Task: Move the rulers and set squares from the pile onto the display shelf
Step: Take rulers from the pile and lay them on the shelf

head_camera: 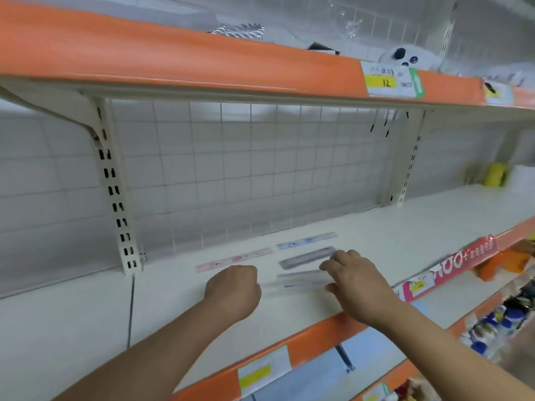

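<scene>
While the clear plastic ruler (298,280) lay lengthwise between both hands on the white display shelf (86,328), the right hand (357,285) spread relaxed fingers over its right end. Whether the curled left hand (234,290) gripped anything was unclear.

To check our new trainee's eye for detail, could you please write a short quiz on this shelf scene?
1. True or false: the pink ruler lies on the white shelf, left of the blue ruler.
2. The yellow price label on the upper shelf edge reads: A) 12 B) 21 C) 100.
3. Which hand's fingers reach the grey ruler's right end?
Key: 1 true; 2 A; 3 the right hand.
</scene>
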### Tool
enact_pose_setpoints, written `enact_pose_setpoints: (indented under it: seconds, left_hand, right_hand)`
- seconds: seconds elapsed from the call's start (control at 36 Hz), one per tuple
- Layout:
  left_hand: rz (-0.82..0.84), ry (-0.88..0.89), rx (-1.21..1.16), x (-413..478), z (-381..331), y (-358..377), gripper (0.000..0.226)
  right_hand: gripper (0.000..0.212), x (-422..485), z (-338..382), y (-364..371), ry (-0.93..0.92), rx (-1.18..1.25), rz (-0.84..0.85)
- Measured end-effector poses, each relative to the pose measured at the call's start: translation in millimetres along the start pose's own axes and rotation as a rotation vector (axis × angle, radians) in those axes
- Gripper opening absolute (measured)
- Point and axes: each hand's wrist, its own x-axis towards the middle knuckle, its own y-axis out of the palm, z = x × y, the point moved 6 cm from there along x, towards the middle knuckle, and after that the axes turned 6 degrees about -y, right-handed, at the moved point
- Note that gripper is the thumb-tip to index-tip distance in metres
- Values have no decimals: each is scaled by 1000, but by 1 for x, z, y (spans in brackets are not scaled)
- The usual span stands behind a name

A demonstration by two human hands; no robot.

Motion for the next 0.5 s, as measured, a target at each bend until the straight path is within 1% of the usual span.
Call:
enact_pose_setpoints:
  seconds: [0.14,0.28,0.39,0.44,0.5]
  left_hand:
    - [-23,19,3,37,-9,-1,21]
    - [-11,33,24,56,-18,6,21]
    - [-18,31,42,67,-22,6,20]
    - [-22,16,43,71,-23,6,20]
    - [-29,-14,33,74,-22,5,20]
  right_hand:
    - [41,19,-18,11,18,20,14]
    - [31,29,-33,28,35,74,146]
    - [33,43,-43,41,58,143,230]
    - [31,49,-49,47,114,243,233]
    - [22,59,-55,49,225,473,167]
